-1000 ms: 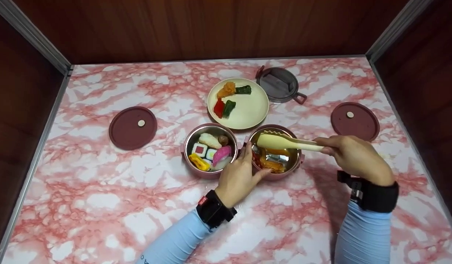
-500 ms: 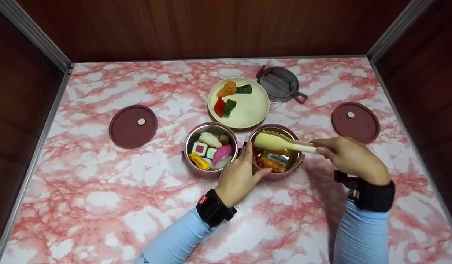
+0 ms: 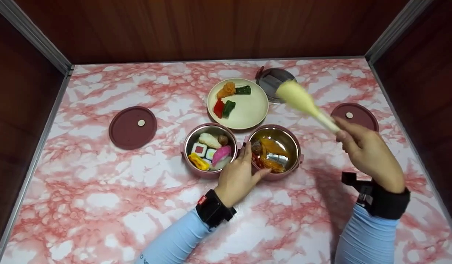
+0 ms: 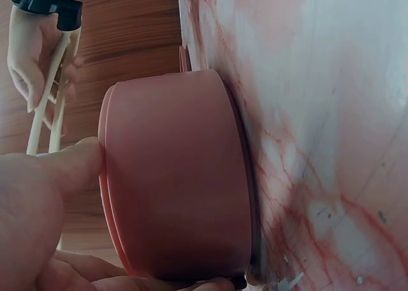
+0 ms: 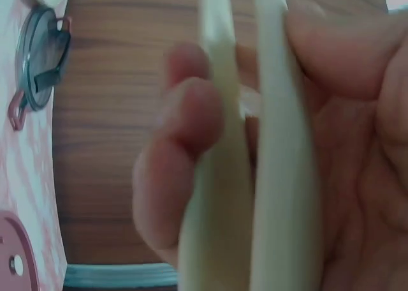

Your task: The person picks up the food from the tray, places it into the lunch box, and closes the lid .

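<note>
Behind the blurred tongs, a part-hidden gray lid

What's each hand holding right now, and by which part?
The right hand grips the cream tongs by the handle end; the left hand holds the pink pot on the right by its rim and side wall.

Tongs out of the right bowl

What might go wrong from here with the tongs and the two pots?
The tongs in the right hand overlap the grey lid in the head view; lowering them might knock it. The left hand grips the right pot close beside the left pot, so a slip might bump both.
</note>
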`<action>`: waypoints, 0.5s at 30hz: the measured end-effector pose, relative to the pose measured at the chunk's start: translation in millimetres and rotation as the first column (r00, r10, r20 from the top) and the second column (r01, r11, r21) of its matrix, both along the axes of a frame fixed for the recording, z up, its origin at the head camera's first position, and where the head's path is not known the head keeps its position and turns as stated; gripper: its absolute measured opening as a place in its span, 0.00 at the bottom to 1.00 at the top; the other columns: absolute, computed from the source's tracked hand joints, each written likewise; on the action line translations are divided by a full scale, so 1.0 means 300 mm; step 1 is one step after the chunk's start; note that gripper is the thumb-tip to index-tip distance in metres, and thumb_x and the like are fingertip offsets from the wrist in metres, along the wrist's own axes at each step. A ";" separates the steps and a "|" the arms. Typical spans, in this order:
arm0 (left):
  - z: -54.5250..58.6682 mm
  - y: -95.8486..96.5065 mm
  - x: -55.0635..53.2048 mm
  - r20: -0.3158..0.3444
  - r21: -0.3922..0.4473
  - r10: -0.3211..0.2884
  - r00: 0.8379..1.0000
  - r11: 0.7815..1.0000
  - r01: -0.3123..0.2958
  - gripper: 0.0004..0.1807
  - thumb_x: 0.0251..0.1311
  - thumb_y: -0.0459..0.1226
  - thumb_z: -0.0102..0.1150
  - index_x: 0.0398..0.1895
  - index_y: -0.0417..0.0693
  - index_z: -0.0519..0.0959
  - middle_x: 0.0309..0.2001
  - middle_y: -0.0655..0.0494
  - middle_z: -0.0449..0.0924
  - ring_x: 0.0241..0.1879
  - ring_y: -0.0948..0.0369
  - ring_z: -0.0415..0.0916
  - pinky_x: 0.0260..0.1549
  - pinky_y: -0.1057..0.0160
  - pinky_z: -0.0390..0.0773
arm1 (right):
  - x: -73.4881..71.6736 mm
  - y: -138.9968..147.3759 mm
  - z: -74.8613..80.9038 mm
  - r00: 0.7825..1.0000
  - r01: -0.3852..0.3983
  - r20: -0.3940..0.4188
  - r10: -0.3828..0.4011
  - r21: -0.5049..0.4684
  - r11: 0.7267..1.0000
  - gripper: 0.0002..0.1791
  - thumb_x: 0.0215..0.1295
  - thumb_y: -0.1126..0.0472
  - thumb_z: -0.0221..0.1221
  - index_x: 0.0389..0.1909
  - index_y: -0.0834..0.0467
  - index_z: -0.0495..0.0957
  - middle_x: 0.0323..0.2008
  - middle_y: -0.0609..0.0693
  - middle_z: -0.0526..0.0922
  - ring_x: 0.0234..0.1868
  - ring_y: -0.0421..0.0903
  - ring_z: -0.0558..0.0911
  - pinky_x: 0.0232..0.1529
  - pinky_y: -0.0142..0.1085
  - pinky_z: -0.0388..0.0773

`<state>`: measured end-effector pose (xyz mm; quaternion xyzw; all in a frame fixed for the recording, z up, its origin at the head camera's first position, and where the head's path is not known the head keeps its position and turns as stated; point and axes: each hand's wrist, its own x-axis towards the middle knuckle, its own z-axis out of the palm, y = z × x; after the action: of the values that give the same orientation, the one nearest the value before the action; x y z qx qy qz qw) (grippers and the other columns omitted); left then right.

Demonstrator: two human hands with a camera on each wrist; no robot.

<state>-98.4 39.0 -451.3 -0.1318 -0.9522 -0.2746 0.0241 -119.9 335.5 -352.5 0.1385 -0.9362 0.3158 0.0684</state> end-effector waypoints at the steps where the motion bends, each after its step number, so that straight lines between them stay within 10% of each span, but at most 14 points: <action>1: 0.000 0.000 0.000 0.000 -0.002 0.000 1.000 1.000 0.000 0.56 0.58 0.64 0.59 0.76 0.35 0.53 0.66 0.38 0.69 0.25 0.51 0.79 0.31 0.54 0.80 | -0.003 -0.004 0.000 1.000 0.013 -0.010 -0.013 -0.004 1.000 0.24 0.76 0.59 0.52 0.71 0.53 0.69 0.32 0.50 0.77 0.26 0.40 0.71 0.26 0.28 0.64; 5: 0.001 -0.001 -0.001 0.003 -0.003 -0.003 1.000 1.000 0.003 0.55 0.58 0.64 0.59 0.76 0.35 0.54 0.66 0.38 0.69 0.21 0.54 0.76 0.28 0.55 0.79 | -0.015 -0.013 -0.011 0.999 0.041 -0.009 -0.041 -0.002 0.999 0.29 0.77 0.55 0.51 0.74 0.58 0.61 0.45 0.61 0.80 0.37 0.48 0.75 0.37 0.34 0.67; 12: 0.001 -0.003 -0.001 0.012 0.001 -0.007 1.000 1.000 0.007 0.55 0.59 0.64 0.59 0.76 0.35 0.55 0.66 0.37 0.68 0.24 0.52 0.78 0.29 0.55 0.80 | -0.049 -0.013 -0.046 0.998 0.061 -0.008 -0.061 0.033 0.998 0.35 0.73 0.53 0.57 0.74 0.62 0.59 0.34 0.61 0.77 0.27 0.47 0.70 0.29 0.29 0.64; 15: 0.001 -0.001 -0.004 0.002 -0.003 -0.006 1.000 1.000 0.006 0.55 0.59 0.64 0.59 0.75 0.34 0.55 0.66 0.37 0.68 0.26 0.51 0.80 0.31 0.54 0.80 | -0.063 -0.019 -0.057 0.997 0.071 -0.033 -0.071 0.020 0.997 0.34 0.70 0.54 0.61 0.72 0.62 0.63 0.44 0.66 0.79 0.36 0.53 0.75 0.38 0.38 0.69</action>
<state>-99.5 38.6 -451.1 -0.1344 -0.9522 -0.2734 0.0219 -138.6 329.9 -369.5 0.1110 -0.9426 0.3008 0.0934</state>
